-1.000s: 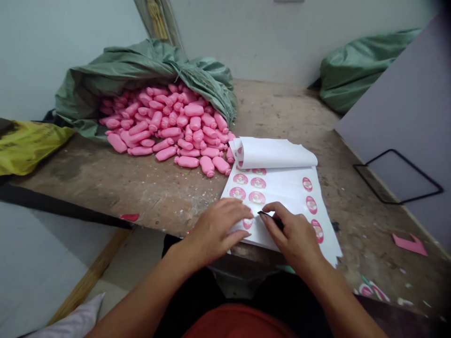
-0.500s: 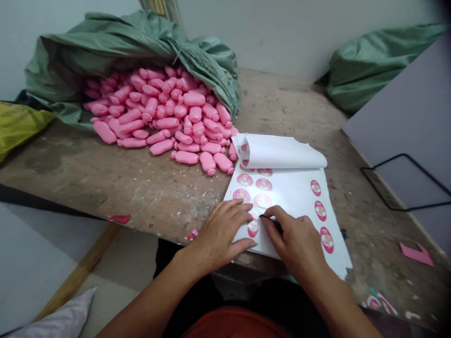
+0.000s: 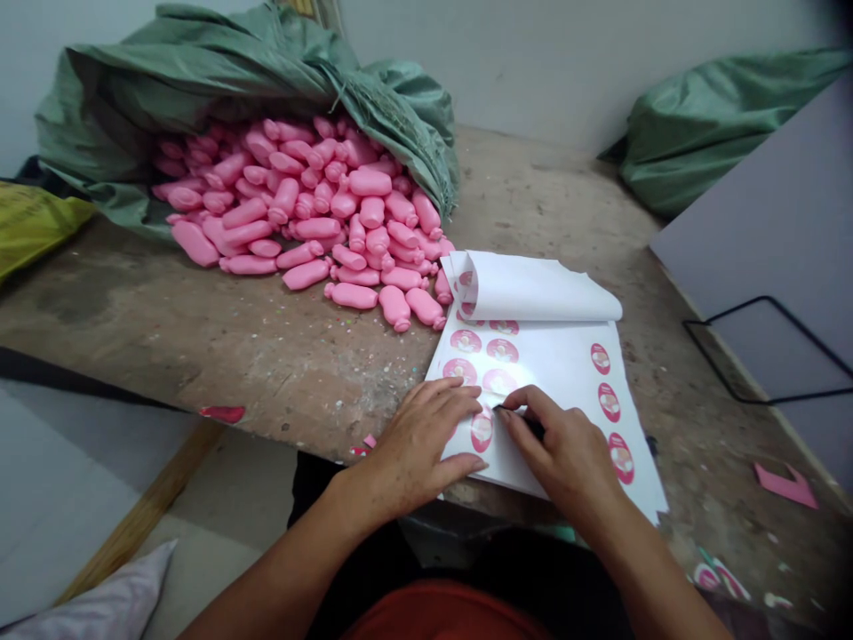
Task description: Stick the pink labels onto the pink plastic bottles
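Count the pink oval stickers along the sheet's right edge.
3: top sticker below the curled sheet, which may hide more; middle sticker; bottom sticker beside the right hand.

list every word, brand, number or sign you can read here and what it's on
No text can be read for certain.
Pink oval stickers on the white sheet: small pale lettering, too small and blurred to read.
Yellow bag at the left edge: faint dark marks, too blurred to read.
Pink bottle-shaped pieces: no lettering visible.
Left green sack: no lettering visible.
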`<state>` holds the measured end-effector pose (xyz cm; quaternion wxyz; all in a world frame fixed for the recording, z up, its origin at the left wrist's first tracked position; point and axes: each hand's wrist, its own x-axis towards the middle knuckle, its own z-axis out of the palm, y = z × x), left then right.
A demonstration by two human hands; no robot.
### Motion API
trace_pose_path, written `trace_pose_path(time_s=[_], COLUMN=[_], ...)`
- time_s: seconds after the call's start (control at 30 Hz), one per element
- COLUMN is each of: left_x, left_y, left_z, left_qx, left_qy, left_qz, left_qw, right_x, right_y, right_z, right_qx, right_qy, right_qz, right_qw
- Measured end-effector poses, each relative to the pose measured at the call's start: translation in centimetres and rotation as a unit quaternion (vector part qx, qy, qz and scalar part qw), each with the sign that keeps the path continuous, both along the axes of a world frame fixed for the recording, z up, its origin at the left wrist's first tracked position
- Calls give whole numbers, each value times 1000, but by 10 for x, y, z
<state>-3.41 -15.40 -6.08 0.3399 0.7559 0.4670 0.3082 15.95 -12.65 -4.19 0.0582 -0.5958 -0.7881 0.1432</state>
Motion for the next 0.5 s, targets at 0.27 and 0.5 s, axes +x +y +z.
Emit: trace_pose_path(time_s=[0.27,0.5], left_x=[-1,-3], left_y=[0,-9], left_z=[3,13], left_qx=[-22,-43], left_qy=[-41,6], left_qz=[25,15], left_qw=[999,999], right_x=[-10,9], right_y=[-1,0], right_z=[-7,-5], right_qx=[131,-92], right_qy=[-63,330], right_qz=[47,-74], right_qw=[988,937])
